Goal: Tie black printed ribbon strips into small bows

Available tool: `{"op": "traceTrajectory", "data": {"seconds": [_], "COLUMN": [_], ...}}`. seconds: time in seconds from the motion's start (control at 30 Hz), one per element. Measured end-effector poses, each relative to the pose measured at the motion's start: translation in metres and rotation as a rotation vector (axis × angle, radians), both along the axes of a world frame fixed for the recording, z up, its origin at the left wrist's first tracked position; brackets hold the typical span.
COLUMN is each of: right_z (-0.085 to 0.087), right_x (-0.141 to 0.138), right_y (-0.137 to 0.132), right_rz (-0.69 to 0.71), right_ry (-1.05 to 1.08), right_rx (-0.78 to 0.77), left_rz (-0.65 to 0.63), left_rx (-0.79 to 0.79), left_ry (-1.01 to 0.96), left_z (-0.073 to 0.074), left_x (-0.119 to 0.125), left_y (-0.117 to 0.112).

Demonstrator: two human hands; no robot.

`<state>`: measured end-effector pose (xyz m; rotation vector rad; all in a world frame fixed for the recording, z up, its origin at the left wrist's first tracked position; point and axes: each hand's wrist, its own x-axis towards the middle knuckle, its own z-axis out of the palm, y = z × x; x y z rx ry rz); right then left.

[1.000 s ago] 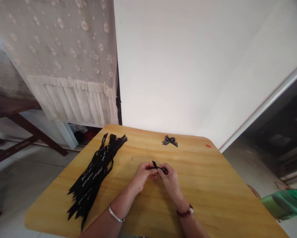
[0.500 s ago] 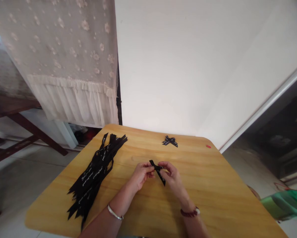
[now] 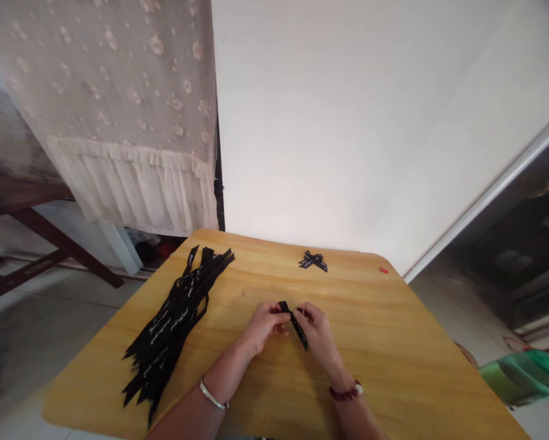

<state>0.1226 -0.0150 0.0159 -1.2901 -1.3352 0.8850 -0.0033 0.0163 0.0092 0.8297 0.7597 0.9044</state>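
Both my hands meet over the middle of the wooden table [image 3: 393, 342], pinching one short black ribbon [image 3: 297, 322] with white lettering. My left hand [image 3: 265, 324] grips its left part with closed fingers. My right hand [image 3: 317, 327] pinches its right part, and a ribbon tail hangs down between the hands. A finished black bow [image 3: 313, 261] lies near the table's far edge. A pile of several black ribbon strips [image 3: 176, 318] lies to the left of my hands.
A small red object [image 3: 383, 270] sits near the far right corner of the table. A lace-covered table [image 3: 118, 122] with dark wooden legs stands at the left. A green object [image 3: 521, 376] is on the floor at the right.
The hands drew slightly apart and then came close again; the ribbon's tail, first folded up between the fingers, now hangs down between the hands.
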Motion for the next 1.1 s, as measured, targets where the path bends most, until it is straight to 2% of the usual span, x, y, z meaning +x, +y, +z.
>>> {"op": "traceTrajectory", "data": {"seconds": [0.2, 0.37, 0.5, 0.57, 0.67, 0.83, 1.1], "right_z": [0.000, -0.007, -0.007, -0.007, -0.010, -0.015, -0.008], "right_x": [0.000, 0.004, 0.003, 0.001, -0.003, -0.006, -0.002], "right_y": [0.001, 0.003, 0.003, 0.002, 0.002, 0.003, 0.001], "right_rz": [0.067, -0.030, -0.106, -0.120, -0.094, -0.059, 0.016], "right_ry": [0.087, 0.018, -0.093, -0.135, -0.145, -0.123, 0.028], "right_rx": [-0.037, 0.011, 0.042, 0.048, 0.066, 0.063, 0.025], "left_rz": [0.038, 0.036, 0.102, 0.078, 0.024, 0.058, 0.077], "left_rx": [0.034, 0.017, -0.026, -0.050, -0.037, -0.036, -0.016], "left_ry": [0.034, 0.089, 0.041, 0.010, -0.035, -0.025, -0.055], "left_z": [-0.001, 0.004, 0.007, 0.006, 0.002, -0.004, -0.006], "left_x": [0.001, -0.003, -0.005, -0.004, -0.002, 0.002, -0.001], "left_y": [0.001, 0.001, 0.001, 0.001, -0.001, 0.000, 0.003]}}
